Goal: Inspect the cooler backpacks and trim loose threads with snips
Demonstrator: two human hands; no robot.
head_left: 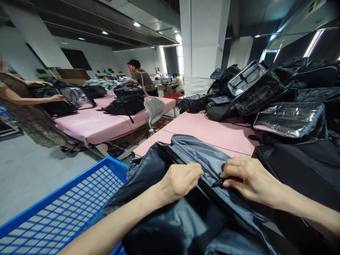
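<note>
left hand (180, 181) grip closed on grey bag (156, 166) edge | right hand (251, 180) grip pinching zipper pull (218, 183) | pink bench (212, 132) just behind

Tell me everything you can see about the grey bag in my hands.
The grey bag is slate-grey, of thin, glossy fabric like nylon, crumpled and lying open with its dark inside showing. It sits at the near edge of the pink table, beside a blue crate. The left hand pinches its seamed rim; the right hand grips a small black tab on that rim, perhaps a zip pull.
</note>
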